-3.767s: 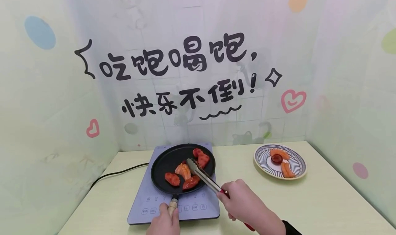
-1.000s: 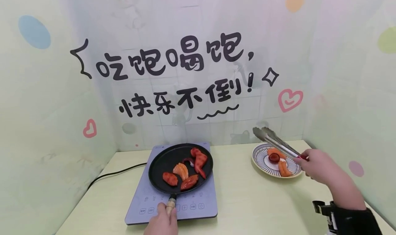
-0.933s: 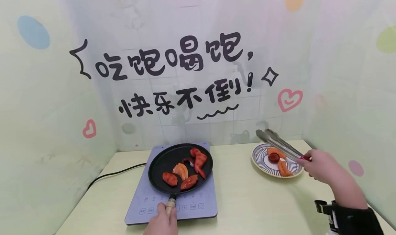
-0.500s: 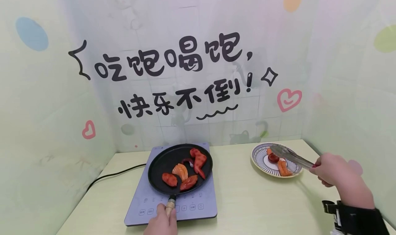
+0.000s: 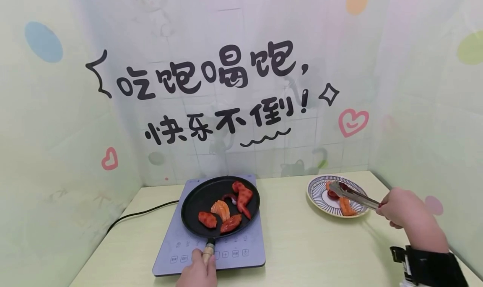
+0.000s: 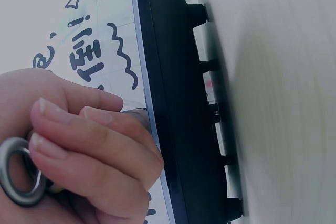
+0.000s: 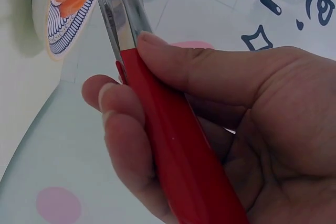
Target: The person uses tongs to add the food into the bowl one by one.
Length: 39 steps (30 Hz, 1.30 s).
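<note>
- A black pan point(image 5: 200, 196) is kept on a flat cooker point(image 5: 241, 241), straight ahead of the left hand point(image 5: 197, 273); its handle point(image 5: 208, 250) is gripped by that hand, the fingers point(image 6: 100, 145) being curled round the end, where a metal ring point(image 6: 16, 179) is seen against the palm.
- Five pieces of food are counted in the pan: one pale orange salmon slice point(image 5: 221, 209) in the middle, two red pieces point(image 5: 209, 219) at the near edge closest to the left hand, a larger red chunk point(image 5: 243, 194) at the far side, and a thin red curl point(image 5: 228, 196) just beside that chunk.
- A striped plate point(image 5: 315, 194) is set well to the right of the pan, just ahead of the right hand point(image 5: 400, 207).
- Three pieces are made out on the plate: two orange slices point(image 5: 345, 206) and one dark red piece point(image 5: 333, 193) between them, partly hidden by the tongs point(image 5: 352, 194).
- One pair of tongs is held by the right hand, the thumb and fingers point(image 7: 118, 129) being wrapped round the red handle point(image 7: 178, 156); the metal tips are reached over the plate at the dark red piece, and whether it is pinched cannot be told.
- One black cord point(image 5: 139, 213) is run from the cooker away to the left of the left hand.
</note>
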Motion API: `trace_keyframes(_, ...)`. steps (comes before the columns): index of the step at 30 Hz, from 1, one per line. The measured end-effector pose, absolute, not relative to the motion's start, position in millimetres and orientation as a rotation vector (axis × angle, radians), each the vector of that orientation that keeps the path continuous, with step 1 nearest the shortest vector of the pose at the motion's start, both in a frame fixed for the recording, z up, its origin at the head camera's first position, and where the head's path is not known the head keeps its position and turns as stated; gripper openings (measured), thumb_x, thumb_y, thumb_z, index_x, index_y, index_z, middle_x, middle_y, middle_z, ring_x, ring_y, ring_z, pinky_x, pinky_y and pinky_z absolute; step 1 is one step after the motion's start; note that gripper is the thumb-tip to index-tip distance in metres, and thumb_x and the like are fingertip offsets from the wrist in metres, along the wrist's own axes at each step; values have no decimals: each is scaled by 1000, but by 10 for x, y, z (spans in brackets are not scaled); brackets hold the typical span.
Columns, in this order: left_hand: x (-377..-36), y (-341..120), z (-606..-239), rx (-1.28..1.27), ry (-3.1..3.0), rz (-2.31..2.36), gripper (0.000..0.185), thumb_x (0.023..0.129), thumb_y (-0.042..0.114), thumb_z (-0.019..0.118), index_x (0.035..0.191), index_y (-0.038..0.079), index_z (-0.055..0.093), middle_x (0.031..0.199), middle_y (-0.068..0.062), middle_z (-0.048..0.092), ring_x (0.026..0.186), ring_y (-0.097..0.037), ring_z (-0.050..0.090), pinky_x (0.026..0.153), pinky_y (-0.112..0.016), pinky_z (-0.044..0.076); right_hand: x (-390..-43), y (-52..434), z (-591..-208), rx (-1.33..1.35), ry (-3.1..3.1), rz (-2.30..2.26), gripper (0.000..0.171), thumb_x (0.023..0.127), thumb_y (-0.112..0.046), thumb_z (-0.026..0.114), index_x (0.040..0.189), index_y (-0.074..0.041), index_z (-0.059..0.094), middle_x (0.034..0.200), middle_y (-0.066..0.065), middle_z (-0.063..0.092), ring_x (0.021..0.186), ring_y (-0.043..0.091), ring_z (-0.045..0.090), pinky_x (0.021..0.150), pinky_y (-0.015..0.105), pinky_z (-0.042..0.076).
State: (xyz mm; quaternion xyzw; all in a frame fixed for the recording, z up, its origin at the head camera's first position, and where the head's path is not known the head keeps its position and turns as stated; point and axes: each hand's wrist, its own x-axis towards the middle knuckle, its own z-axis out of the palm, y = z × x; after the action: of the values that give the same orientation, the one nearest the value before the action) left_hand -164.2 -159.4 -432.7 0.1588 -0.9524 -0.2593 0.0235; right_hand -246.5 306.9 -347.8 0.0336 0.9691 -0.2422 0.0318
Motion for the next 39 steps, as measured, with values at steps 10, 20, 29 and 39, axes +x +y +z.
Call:
trace_keyframes(10, -1639, -1591, -4316, 506, -2962, -800, 36, 98, 33, 54, 106, -2, 46, 62, -8, 48, 51, -22, 46, 49, -34, 33, -2466, 3057, -3494, 101, 3007, -693, 11, 86, -8, 63, 85, 0, 70, 59, 0, 59, 53, 15, 56, 53, 31, 43)
trace_keyframes(20, -1642, -1594, -4326, 514, -2964, -798, 36, 98, 33, 53, 106, -1, 46, 61, -7, 48, 50, -21, 46, 49, -34, 33, -2479, 3082, -3514, 75, 3006, -714, 15, 87, -9, 60, 79, -1, 69, 55, 0, 59, 52, 14, 57, 54, 30, 42)
trace_keyframes(29, -1649, -1597, -4314, 493, -2952, -786, 35, 98, 33, 54, 104, -1, 47, 61, -7, 48, 51, -21, 46, 50, -34, 32, -2479, 3076, -3470, 57, 3002, -750, 17, 89, -10, 60, 81, 1, 70, 56, 0, 60, 53, 13, 58, 55, 30, 45)
trace_keyframes(39, -1637, -1600, -4315, 485, -2956, -793, 35, 98, 33, 54, 104, -1, 46, 60, -6, 46, 50, -21, 45, 49, -34, 31, -2467, 2991, -3403, -5, 3056, -729, 18, 92, -13, 60, 85, 2, 69, 57, -3, 60, 55, 12, 58, 58, 30, 43)
